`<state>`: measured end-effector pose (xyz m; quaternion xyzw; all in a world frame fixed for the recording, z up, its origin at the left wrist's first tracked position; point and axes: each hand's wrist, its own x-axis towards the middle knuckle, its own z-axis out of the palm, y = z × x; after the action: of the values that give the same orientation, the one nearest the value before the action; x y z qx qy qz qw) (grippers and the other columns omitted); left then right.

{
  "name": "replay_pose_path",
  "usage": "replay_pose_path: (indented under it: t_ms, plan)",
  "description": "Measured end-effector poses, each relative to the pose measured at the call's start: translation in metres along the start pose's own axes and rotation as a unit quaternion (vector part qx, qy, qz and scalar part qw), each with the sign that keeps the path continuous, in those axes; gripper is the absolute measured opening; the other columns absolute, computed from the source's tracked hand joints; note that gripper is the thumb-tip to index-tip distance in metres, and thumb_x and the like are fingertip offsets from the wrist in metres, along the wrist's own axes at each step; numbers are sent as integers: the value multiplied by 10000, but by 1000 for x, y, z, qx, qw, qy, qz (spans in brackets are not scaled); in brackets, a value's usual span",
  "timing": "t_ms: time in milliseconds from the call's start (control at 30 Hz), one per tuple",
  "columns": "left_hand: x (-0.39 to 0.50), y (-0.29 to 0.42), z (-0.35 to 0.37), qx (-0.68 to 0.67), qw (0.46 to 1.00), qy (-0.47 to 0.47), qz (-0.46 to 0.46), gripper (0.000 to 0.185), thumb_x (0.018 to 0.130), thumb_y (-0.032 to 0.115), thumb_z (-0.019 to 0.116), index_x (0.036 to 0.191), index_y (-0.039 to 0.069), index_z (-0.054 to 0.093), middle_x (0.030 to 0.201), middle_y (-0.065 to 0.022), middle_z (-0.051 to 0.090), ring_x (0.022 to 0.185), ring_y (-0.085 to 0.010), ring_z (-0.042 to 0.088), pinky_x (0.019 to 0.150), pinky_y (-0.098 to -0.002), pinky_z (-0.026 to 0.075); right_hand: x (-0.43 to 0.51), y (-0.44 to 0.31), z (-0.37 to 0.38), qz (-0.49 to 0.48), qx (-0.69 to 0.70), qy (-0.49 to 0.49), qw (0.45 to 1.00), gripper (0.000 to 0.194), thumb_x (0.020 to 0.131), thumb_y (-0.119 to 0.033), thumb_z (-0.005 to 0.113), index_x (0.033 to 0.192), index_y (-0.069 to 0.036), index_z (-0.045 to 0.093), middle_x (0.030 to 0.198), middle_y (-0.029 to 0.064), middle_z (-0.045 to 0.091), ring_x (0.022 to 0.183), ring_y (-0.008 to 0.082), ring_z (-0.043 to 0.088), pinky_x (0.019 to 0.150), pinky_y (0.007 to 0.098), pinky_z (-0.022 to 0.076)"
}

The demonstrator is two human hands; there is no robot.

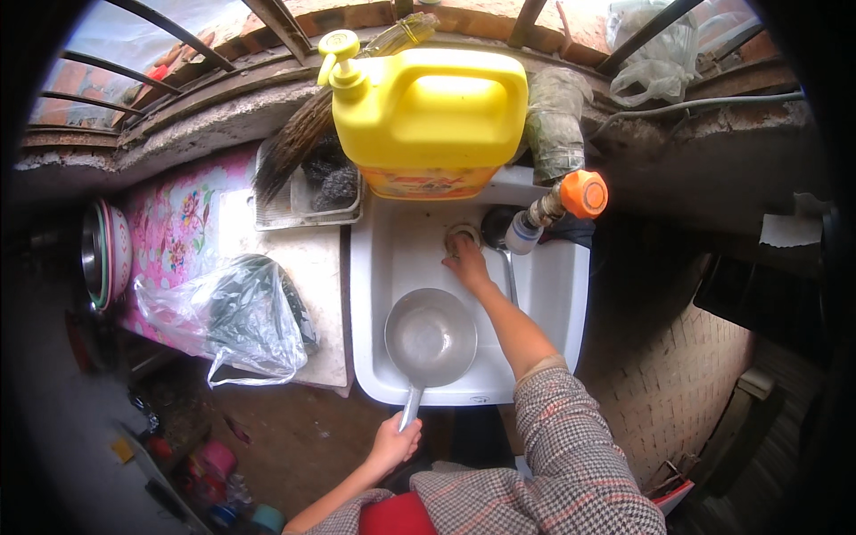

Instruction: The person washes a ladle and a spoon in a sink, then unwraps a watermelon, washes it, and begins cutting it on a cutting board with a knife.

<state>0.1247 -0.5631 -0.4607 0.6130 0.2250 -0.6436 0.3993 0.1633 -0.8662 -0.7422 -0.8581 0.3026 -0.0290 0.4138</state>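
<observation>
My left hand [396, 439] grips the handle of a grey metal dipper [433, 338], whose round bowl sits over the front of the white sink [364, 321]. At the back of the basin, my right hand [466, 257] reaches down to the round drain [464, 233]. Its fingertips are at the drain opening, and whether they hold anything is hidden. Just right of that hand, a dark-bowled ladle [497, 226] lies in the basin with its metal handle running towards me, partly covered by my forearm. Above the ladle is a tap with an orange knob [584, 194].
A large yellow pump jug [428, 114] stands behind the basin. To the left are a twig brush [294, 144], a plastic tray [274, 217] and a clear plastic bag [247, 314] with dark contents on a table. Stacked basins [107, 254] stand at the far left.
</observation>
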Motion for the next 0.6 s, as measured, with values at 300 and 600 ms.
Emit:
replay_pose_path:
  t_ms: [300,600]
  plan:
    - [4,-2,9,-15,1000,10,2,119,953,167,562,914,60,526,655,-4,503,466,-72,441,377,-220,321,8,10,-6,2,55,-32,998,157,759,-120,700,902,-62,672,1045,137,588,980,362,573,853,439,468]
    - [8,-3,20,-7,999,30,15,114,953,167,565,921,66,522,652,6,490,465,-62,428,376,-217,309,24,29,-3,-58,20,-55,997,250,768,-49,615,1007,-90,671,1017,184,616,949,378,594,820,446,484]
